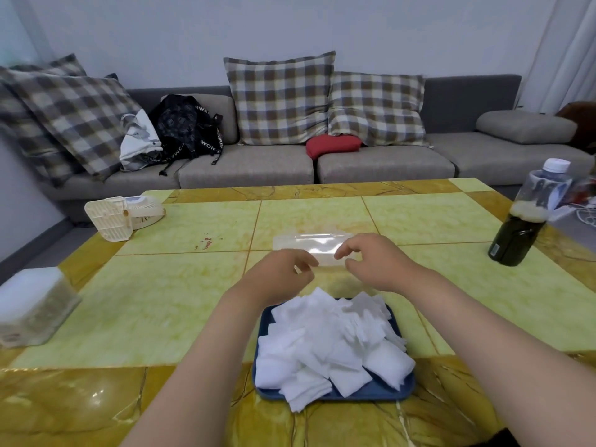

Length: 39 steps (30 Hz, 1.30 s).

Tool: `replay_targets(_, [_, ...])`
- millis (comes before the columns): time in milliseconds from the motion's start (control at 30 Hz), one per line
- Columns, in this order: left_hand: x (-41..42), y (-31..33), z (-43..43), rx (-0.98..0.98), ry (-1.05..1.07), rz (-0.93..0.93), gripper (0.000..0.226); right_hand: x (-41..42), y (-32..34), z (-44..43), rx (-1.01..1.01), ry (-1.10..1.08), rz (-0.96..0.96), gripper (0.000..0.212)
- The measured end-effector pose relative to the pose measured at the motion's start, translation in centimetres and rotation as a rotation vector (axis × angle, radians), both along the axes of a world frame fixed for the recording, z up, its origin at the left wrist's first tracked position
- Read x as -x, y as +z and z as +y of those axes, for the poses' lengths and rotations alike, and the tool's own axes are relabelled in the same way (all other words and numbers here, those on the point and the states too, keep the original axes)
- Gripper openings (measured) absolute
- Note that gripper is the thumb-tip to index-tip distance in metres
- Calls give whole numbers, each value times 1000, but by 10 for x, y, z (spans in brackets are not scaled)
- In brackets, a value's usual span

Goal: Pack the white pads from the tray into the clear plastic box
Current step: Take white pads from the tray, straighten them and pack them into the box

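A heap of white pads (329, 343) fills a blue tray (380, 390) near the table's front edge. Just beyond the tray lies the clear plastic box (309, 245), flat and low on the yellow-green tabletop. My left hand (280, 275) hovers at the box's near left corner with fingers curled and apart, holding nothing. My right hand (374, 262) is at the box's near right side, fingers spread over its edge; whether they touch it is unclear. Both forearms pass either side of the tray.
A dark bottle with a white cap (529, 217) stands at the right. A cream fan (122, 214) lies at the back left, and a white box (35, 304) sits at the left edge. A grey sofa (380, 162) with checked cushions stands behind the table.
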<state>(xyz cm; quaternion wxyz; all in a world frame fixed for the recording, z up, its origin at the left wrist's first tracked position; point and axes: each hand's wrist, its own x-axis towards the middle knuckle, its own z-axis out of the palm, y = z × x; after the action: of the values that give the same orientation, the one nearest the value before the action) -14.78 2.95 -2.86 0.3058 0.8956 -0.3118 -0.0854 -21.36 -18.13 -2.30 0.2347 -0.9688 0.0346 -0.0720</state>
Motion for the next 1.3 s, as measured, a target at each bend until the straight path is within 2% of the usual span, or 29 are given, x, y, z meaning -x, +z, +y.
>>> replay_targets(67, [6,1,3,-79,-61,84,24,8,7,9,34,21,-2,27])
replay_targets(167, [10,1,11,-202,-108,158,31,14,14,27,-62,126,114,24])
replay_targets(233, [9,0,15,-258,-118,178,42,13,13,38,24,214,223,28])
replay_targets(367, [11,-5,17,-309,-153,135,53,10,8,47,176,254,349,43])
replay_targets(667, [13,-10,14,-346,-179,40,43,-1,2,47,68,260,417,35])
replay_targets(767, [8,-9,15,-251,-113,45,20,-1,0,45,-4,249,416,27])
replay_targets(833, [6,-8,19,-141,-20,74,28,-2,-1,43,-71,223,385,25])
replay_targets(900, [5,-6,22,27,78,154,33,-1,1,42,-219,179,346,25])
replay_targets(1000, [7,3,22,298,164,344,24,-2,6,43,-475,109,297,21])
replay_targets(1067, [9,7,21,408,164,469,24,-2,9,45,-613,74,222,14])
replay_targets(1200, [13,9,16,473,125,495,23,-4,9,43,-728,-21,129,9])
replay_targets(1300, [14,8,12,463,91,455,14,-6,9,42,-749,-48,101,8])
